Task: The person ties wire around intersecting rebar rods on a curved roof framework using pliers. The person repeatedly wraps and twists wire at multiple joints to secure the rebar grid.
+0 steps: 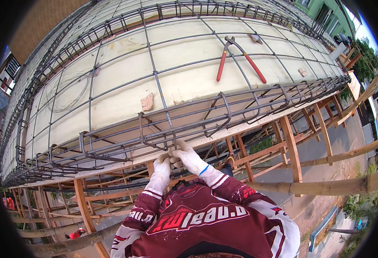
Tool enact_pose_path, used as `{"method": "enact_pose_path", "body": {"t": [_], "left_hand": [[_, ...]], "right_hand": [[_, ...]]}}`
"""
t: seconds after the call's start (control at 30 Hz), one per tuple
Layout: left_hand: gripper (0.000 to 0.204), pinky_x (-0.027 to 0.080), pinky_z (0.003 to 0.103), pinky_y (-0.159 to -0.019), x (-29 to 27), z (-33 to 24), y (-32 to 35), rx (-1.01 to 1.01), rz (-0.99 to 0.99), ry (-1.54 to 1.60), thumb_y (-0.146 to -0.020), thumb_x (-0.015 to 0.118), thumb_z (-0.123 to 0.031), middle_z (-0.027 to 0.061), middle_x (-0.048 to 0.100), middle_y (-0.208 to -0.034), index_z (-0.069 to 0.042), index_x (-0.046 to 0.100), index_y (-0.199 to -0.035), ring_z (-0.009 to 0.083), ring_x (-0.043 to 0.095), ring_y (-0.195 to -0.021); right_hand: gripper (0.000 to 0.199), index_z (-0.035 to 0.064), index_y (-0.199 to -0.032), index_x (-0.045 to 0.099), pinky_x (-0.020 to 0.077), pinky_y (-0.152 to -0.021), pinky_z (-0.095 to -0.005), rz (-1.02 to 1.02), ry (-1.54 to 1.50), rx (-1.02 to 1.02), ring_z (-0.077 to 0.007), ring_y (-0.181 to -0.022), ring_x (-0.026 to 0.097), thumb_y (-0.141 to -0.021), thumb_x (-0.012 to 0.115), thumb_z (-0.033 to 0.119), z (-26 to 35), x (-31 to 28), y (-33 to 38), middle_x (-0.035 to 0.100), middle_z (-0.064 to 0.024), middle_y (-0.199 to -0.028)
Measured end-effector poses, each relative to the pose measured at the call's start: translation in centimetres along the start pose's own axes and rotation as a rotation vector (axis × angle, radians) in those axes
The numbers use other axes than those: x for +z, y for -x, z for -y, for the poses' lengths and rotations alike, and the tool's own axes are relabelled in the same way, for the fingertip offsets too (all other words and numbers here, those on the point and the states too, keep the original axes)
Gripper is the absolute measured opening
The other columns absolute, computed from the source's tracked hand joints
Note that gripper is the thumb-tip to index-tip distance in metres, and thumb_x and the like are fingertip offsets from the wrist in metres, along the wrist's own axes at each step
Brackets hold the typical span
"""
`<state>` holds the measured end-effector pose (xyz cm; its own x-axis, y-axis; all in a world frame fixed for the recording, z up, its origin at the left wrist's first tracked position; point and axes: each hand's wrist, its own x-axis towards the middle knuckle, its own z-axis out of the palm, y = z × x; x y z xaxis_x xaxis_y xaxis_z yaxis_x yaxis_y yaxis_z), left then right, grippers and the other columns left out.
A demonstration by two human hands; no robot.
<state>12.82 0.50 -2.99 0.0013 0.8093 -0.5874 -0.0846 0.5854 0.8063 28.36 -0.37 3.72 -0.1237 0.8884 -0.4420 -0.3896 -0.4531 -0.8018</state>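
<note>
My left hand (pixel 162 165) and my right hand (pixel 187 157), both in white gloves, meet at the near edge of a rebar beam cage (pixel 206 125). Their fingers are bent and closed close together, just below the bottom bars; whatever lies between them is too small to make out. A long steel bar (pixel 156 77) runs over the pale panels and ends above my right fingers. End-cutting nippers with red handles (pixel 255 69) lie spread on the rebar grid, beyond my hands to the right. A loose coil of thin wire (pixel 70 92) rests on the panels at the left.
A broken brick piece (pixel 147 102) sits on the pale deck (pixel 189 86) behind the cage. Wooden posts (pixel 290 148) and bamboo poles (pixel 326 187) form scaffolding below and to the right. The ground (pixel 348 146) lies far beneath the edge.
</note>
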Motion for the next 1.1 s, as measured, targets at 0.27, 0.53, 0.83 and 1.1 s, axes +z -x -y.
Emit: {"method": "enact_pose_path", "body": {"t": [0.27,0.53,0.83,1.1], "left_hand": [[0.031,0.052,0.028,-0.061,-0.6,0.2,-0.3,0.074,0.054,-0.112,-0.100,0.050,-0.003,0.0108,0.074,-0.104,0.001,0.065,-0.127,0.0134,0.063,-0.070],[0.037,0.061,0.033,-0.079,-0.7,-0.3,-0.4,0.143,0.112,-0.061,-0.101,0.052,-0.004,0.0128,0.072,-0.117,-0.001,0.062,-0.136,0.0214,0.072,-0.097],[0.037,0.061,0.030,-0.067,0.2,-0.2,-0.6,0.077,0.082,-0.121,-0.104,0.051,-0.007,0.0114,0.073,-0.108,-0.005,0.061,-0.140,0.0182,0.071,-0.086],[0.035,0.058,0.028,-0.090,0.1,1.6,-2.4,0.151,0.058,-0.022,-0.102,0.050,0.000,0.0100,0.070,-0.121,-0.001,0.061,-0.135,0.0179,0.069,-0.104]], "right_hand": [[0.046,-0.0026,-0.138,0.050,0.0591,-0.067,-0.0291,-0.144,-0.230,0.049,-0.0163,-0.085,0.069,-0.096,0.066,0.007,-2.3,-0.1,0.8,0.069,-0.0113,-0.109],[0.036,0.0002,-0.130,0.058,0.0580,-0.064,-0.0240,-0.100,-0.218,0.016,-0.0126,-0.081,0.068,-0.096,0.068,0.007,-3.9,-0.1,1.2,0.069,-0.0087,-0.104],[0.037,0.0036,-0.123,0.059,0.0561,-0.073,-0.0361,0.024,-0.565,0.199,-0.0228,-0.087,0.067,-0.105,0.058,0.036,-3.5,-0.8,0.4,0.067,-0.0103,-0.108],[0.026,0.0058,-0.119,0.058,0.0560,-0.069,-0.0351,0.055,-0.691,0.218,-0.0217,-0.084,0.065,-0.107,0.057,0.029,-3.8,0.2,-0.4,0.066,-0.0102,-0.105]]}}
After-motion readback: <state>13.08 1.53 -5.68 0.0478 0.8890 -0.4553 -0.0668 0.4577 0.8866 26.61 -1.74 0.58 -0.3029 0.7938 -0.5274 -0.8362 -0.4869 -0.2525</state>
